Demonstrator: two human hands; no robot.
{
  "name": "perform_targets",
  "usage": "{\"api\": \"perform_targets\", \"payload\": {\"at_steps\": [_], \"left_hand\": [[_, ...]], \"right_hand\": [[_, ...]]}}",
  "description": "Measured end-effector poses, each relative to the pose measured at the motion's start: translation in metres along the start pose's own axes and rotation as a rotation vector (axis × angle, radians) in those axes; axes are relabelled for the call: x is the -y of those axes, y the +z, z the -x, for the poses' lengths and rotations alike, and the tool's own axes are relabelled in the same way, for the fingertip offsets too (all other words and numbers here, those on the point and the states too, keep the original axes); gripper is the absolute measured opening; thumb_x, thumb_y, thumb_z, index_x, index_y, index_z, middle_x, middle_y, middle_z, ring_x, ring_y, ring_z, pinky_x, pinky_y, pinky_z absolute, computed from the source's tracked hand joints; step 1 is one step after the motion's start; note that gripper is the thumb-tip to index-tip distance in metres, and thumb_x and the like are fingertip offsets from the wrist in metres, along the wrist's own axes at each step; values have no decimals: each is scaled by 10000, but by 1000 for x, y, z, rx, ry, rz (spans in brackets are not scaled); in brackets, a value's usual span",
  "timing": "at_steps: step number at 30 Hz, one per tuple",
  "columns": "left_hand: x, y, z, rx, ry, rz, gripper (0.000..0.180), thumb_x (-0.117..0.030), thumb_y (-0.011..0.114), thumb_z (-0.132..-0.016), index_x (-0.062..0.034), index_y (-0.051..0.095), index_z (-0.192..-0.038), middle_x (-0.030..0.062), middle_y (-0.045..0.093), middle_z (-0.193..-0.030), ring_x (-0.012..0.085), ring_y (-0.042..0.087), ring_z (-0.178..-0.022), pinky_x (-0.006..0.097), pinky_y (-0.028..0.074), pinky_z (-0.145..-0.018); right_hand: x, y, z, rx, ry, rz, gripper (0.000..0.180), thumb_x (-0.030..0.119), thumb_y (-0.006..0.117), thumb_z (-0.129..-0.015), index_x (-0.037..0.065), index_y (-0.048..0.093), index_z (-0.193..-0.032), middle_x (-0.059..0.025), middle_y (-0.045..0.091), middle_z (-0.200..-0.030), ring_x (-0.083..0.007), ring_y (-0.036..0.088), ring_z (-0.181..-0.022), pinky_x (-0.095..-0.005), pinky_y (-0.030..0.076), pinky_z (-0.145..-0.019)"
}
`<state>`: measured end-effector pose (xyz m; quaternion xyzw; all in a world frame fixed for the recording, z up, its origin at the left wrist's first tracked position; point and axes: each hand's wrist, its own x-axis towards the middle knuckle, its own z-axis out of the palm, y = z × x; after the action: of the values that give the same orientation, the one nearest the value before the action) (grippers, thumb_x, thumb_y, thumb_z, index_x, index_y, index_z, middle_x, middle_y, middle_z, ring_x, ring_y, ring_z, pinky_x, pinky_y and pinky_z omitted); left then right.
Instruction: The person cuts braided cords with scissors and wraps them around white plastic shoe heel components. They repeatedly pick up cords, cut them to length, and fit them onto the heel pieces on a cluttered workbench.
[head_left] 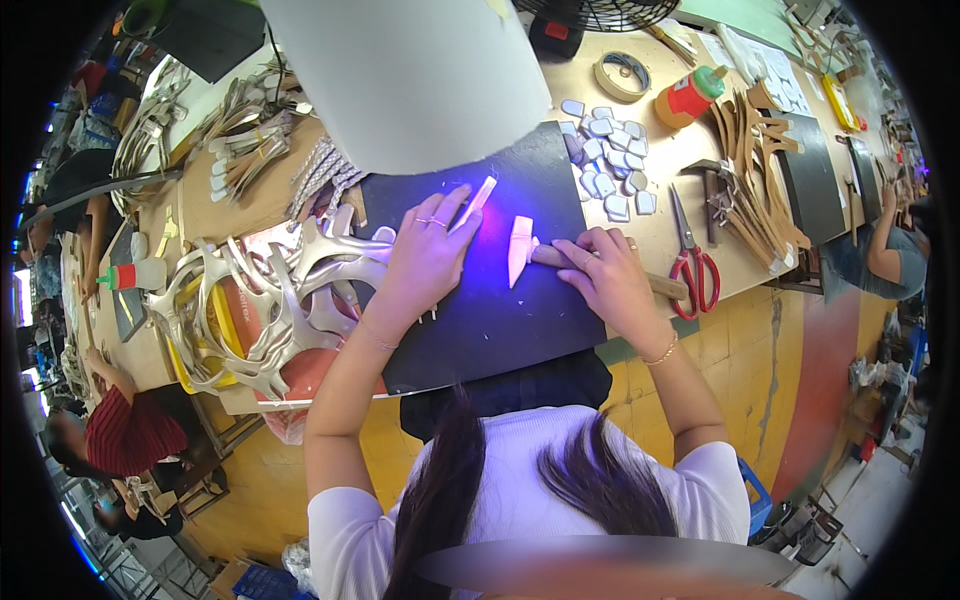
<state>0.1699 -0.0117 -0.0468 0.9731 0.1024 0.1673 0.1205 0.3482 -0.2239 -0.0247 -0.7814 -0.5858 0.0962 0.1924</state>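
My left hand (425,250) is closed over the black work mat (540,320), pinching a narrow pale strip (485,195) that glows pinkish under the purple light. What the strip is made of I cannot tell, and its lower end is hidden by my fingers. In my right hand (612,275) is a hammer (520,245), gripped by its wooden handle. The hammer's head is just above or on the mat, to the right of the strip and apart from it. A white lamp shade (410,80) hangs over the mat's far side.
Silvery curved strap pieces (270,320) pile up on the left. Small grey tabs (610,155), red-handled scissors (695,270), a red-and-green bottle (690,97), a tape roll (622,76) and brown straps (745,180) lie to the right. Co-workers sit at both sides.
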Motion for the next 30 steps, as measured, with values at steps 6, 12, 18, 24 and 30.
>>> {"api": "perform_targets", "payload": {"at_steps": [6,12,18,24,30], "left_hand": [[17,0,-13,97,138,98,330,-43,611,-833,6,649,-1157,129,601,-1332,289,530,-1286,448,396,-1118],[18,-3,-2,138,94,182,396,-8,609,-805,2,640,-1200,134,615,-1301,307,540,-1285,465,399,-1119],[-6,9,-4,-10,63,23,406,-30,606,-793,49,612,-1192,165,604,-1217,325,567,-1214,443,439,-1049],[-14,13,-5,24,51,-103,394,-62,591,-784,72,624,-1153,179,620,-1216,314,563,-1225,429,444,-1043],[-24,20,-5,-18,53,-239,380,-87,596,-756,89,659,-1087,199,644,-1169,327,589,-1203,436,461,-1038]], "right_hand": [[-1,-26,-44,8,-87,-34,386,258,765,-821,124,729,-1181,-62,599,-1058,-260,557,-1038,-392,442,-948],[-2,-22,-103,-123,-239,-74,261,159,708,-850,96,747,-1101,-63,621,-981,-262,571,-973,-381,483,-887],[-2,-6,-116,-26,-150,-124,171,134,704,-850,78,742,-1007,-78,628,-972,-282,613,-953,-391,498,-872],[-8,-16,-114,3,-67,-129,153,143,692,-864,73,730,-995,-89,638,-967,-293,627,-959,-393,512,-862],[7,-19,-146,77,-145,-113,203,196,696,-863,66,726,-1017,-104,656,-1006,-309,631,-991,-414,520,-861]]}}
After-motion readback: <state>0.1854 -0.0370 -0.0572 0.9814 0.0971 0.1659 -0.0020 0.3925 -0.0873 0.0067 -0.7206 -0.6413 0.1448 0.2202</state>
